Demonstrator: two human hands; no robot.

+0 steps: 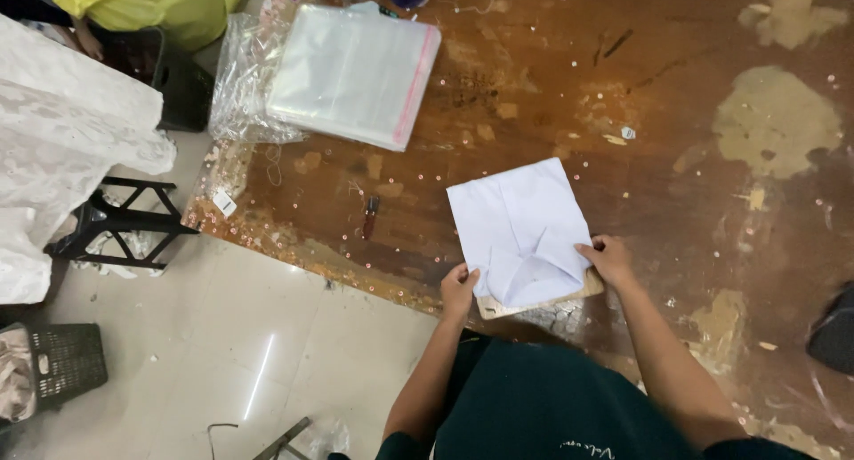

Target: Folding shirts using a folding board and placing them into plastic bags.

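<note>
A folded white cloth [518,220] lies on a worn brown wooden table [569,86], over a thin board [534,305] whose edge shows beneath its near end. My left hand [458,290] grips the cloth's near left corner. At the near right edge my right hand [608,259] pinches the cloth, where the fabric is creased. Both arms are bare and reach out from a dark green garment.
A stack of clear plastic bags [354,72] with a pink strip lies at the table's far left. A small dark tool [370,216] rests left of the cloth. Black stools [124,221], a dark basket [53,364] and white fabric [62,131] stand on the tiled floor at left.
</note>
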